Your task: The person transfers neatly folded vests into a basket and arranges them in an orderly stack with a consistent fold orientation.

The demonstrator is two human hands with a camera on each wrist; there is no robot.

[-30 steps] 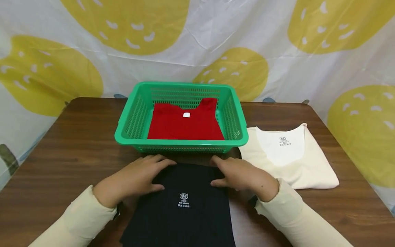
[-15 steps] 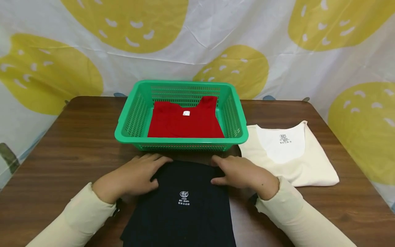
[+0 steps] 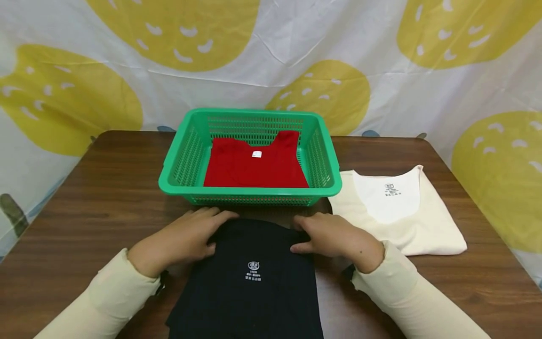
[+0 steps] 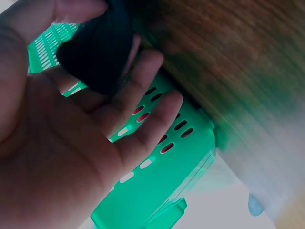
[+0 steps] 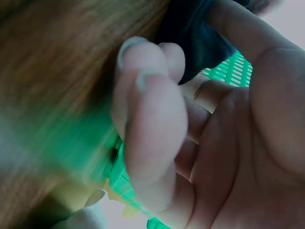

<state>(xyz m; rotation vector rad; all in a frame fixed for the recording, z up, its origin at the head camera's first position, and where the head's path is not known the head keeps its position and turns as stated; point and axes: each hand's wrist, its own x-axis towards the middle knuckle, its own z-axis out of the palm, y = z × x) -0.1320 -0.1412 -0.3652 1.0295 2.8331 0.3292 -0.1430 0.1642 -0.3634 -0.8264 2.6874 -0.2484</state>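
Observation:
In the head view a folded black shirt (image 3: 271, 292) lies in front of me, a small pale print near its far edge. My left hand (image 3: 182, 242) grips its far left corner, thumb on top. In the left wrist view a dark fold (image 4: 97, 52) of the shirt sits between thumb and fingers. At the far right corner my right hand (image 3: 334, 238) pinches the cloth; the right wrist view has this dark edge (image 5: 193, 43) between thumb and curled fingers. Just beyond both hands is a green basket (image 3: 250, 191), with a folded red top (image 3: 258, 169) inside it.
A folded cream top (image 3: 432, 226) with a white neck panel lies to the right, close beside the basket and my right hand. All of it rests on a brown wooden table (image 3: 84, 202). Behind the table hangs a white curtain (image 3: 237, 89) with yellow shapes.
My left thumb has drawn back toward the shirt's left edge, and the left fingers have shifted slightly left. The right hand has barely moved. Basket and other tops stay in place.

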